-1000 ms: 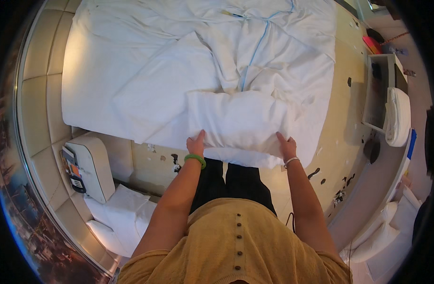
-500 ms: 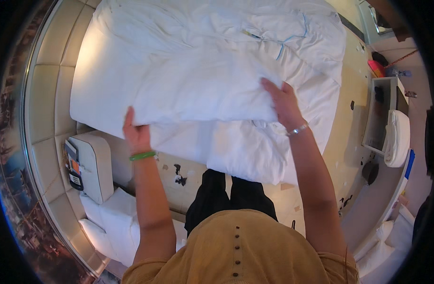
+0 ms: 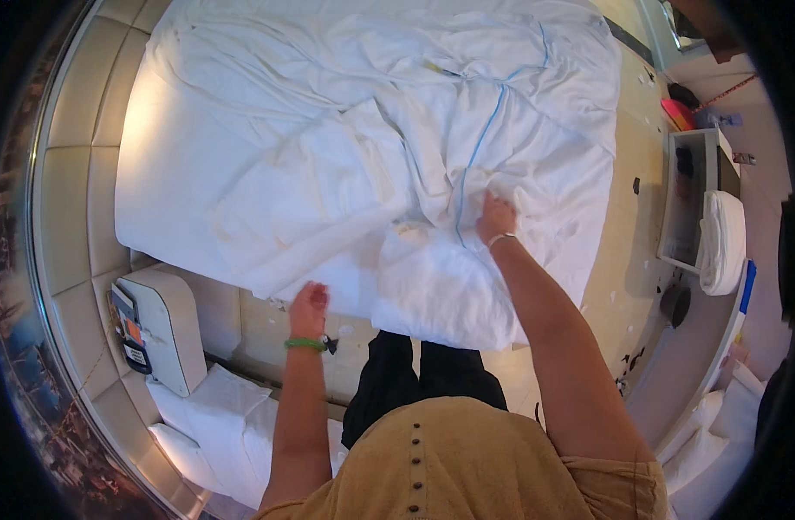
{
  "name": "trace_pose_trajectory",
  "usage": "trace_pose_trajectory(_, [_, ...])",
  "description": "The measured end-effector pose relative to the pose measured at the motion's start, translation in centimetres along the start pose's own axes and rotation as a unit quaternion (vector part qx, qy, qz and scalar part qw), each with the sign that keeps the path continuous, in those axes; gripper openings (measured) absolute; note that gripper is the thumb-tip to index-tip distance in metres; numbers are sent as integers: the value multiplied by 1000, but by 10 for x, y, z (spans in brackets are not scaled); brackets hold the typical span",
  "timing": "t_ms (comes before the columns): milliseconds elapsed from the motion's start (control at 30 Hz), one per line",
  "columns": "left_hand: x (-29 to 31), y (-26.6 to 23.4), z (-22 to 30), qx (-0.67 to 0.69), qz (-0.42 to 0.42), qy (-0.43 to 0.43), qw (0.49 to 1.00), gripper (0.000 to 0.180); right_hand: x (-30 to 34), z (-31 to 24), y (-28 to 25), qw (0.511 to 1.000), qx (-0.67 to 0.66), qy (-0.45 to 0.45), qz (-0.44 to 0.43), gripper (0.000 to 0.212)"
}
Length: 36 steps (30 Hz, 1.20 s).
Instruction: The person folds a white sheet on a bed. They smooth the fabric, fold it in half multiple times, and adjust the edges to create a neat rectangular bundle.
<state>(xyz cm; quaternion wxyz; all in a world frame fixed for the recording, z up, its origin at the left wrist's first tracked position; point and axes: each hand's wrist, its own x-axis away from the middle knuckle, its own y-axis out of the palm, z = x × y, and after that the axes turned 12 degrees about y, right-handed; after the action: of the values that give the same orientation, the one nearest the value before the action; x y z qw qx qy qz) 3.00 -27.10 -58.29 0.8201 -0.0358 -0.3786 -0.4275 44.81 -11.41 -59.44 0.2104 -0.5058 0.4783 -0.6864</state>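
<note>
A rumpled white bed cover (image 3: pixel 328 165) with a thin blue stripe lies over the bed, its folds bunched toward the middle. On the cover, just right of the stripe, my right hand (image 3: pixel 498 217) is closed with its fingers bent into the cloth. My left hand (image 3: pixel 310 309), above a green bangle, is beside the near edge of the bed, next to the hanging white cloth. Its fingers are smeared by motion, and I cannot tell whether they hold any cloth. A flap of the cover (image 3: pixel 441 295) hangs down in front of my legs.
At the left stands a pale bedside cabinet (image 3: pixel 168 325) against a padded wall panel (image 3: pixel 72 199). More white bedding (image 3: pixel 211 425) lies below it. On the right are a low white-framed unit (image 3: pixel 687 204) with a folded white towel (image 3: pixel 722 243), and a dark bin (image 3: pixel 675 305).
The raised front fold of the cover has dropped and spread, baring more of the blue stripe. My left hand has come down and right toward me; my right hand has moved lower and slightly left.
</note>
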Motion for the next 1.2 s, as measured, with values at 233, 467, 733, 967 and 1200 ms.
trace_pose_trajectory(233, [50, 167, -9, -155, -110, -133, 973, 43, 5, 64, -81, 657, -666, 28, -352, 25])
trace_pose_trajectory(467, [55, 265, 5, 18, -259, -187, 947, 51, 194, -9, -115, 523, -522, -367, -565, 24])
trace_pose_trajectory(733, [72, 252, 61, -90, -282, -78, 952, 45, 160, 43, -10, 303, -711, -34, -633, 33])
trace_pose_trajectory(967, [190, 298, 104, -372, -672, -44, 639, 42, 61, 48, -152, 223, -933, -51, -277, 68])
trace_pose_trajectory(1200, [157, 186, 4, -202, -479, -118, 846, 47, 117, 31, -236, 536, -759, -279, -243, 67])
